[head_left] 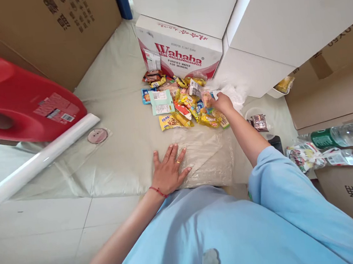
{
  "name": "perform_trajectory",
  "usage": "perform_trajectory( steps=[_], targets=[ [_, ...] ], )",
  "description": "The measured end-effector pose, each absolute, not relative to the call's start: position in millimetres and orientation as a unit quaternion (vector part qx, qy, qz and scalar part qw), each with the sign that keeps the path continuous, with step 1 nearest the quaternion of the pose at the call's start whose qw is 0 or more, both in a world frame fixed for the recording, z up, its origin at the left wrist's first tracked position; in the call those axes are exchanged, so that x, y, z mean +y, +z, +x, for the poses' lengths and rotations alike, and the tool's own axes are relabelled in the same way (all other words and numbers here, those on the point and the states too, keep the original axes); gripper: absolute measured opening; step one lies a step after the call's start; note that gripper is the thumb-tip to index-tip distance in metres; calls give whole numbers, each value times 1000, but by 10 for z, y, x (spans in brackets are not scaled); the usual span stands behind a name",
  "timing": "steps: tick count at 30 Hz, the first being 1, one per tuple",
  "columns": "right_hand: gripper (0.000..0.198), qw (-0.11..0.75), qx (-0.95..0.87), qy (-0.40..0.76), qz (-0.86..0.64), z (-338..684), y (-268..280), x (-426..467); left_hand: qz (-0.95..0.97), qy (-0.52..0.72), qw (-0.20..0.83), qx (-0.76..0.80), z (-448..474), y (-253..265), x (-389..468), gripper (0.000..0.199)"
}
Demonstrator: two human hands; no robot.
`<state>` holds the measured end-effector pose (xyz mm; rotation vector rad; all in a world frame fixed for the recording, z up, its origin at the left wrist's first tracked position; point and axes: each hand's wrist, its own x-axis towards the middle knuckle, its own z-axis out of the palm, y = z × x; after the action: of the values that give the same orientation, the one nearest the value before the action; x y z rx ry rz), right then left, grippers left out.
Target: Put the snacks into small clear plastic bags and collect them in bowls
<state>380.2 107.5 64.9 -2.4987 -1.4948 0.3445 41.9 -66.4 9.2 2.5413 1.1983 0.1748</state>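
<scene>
My left hand point(170, 172) lies flat with fingers spread on the pale covered surface, beside a flattened clear plastic sheet point(209, 158). My right hand point(223, 104) reaches to the right side of a heap of wrapped snacks point(188, 99), its fingers curled around a small pinkish snack packet point(207, 99); the fingertips are partly hidden. A pale green packet point(162, 102) and a yellow cookie packet point(169, 121) lie at the heap's left. Crumpled clear plastic point(235, 94) is just right of my right hand.
Behind the heap stands a Wahaha water carton point(180, 51), with white boxes point(188, 4) behind. At left are a red jug point(17, 94), a white roll point(40, 161) and a round pink item point(97, 135). At right are a cocoa packet point(259, 123) and plastic bottles point(350, 134).
</scene>
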Motion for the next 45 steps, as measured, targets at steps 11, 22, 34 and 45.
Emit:
perform_trajectory(
  steps=[11, 22, 34, 45],
  targets=[
    [32, 276, -557, 106, -776, 3756, 1045, 665, 884, 64, 158, 435, 432, 67, -670, 72],
    [32, -6, -754, 228, -615, 2701, 700, -979, 886, 67, 145, 435, 441, 56, -681, 73],
    [25, 19, -746, 248, -617, 2829, 808, -648, 888, 50, 144, 434, 428, 31, -665, 87],
    [35, 50, -850, 32, -523, 2699, 731, 527, 888, 63, 151, 430, 391, 2, -675, 83]
  ],
)
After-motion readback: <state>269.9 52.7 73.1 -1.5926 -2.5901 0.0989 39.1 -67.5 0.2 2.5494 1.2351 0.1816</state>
